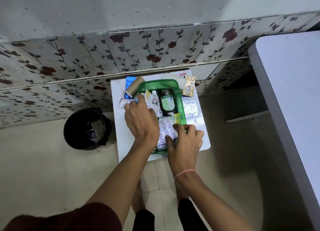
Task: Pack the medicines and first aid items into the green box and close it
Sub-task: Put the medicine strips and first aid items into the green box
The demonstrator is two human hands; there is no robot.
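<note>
The green box [181,99] sits open on a small white table [205,142]. Inside it lie a dark bottle [166,101], small tubes and sachets [154,99] and silver pill strips [167,130]. My right hand [186,140] presses on those pill strips at the box's near end, fingers bent onto them. My left hand [140,119] reaches over the box's left rim, fingertips at a silver strip [125,102] on the table. A brown bandage roll [135,87], a blue blister pack [129,81], a gold blister pack [189,86] and more silver strips [191,108] lie outside the box.
A black bin [86,128] stands on the tiled floor left of the table. A grey-white counter [290,92] runs along the right. A flower-patterned wall [103,57] is directly behind the table. A white plastic piece [170,76] lies behind the box.
</note>
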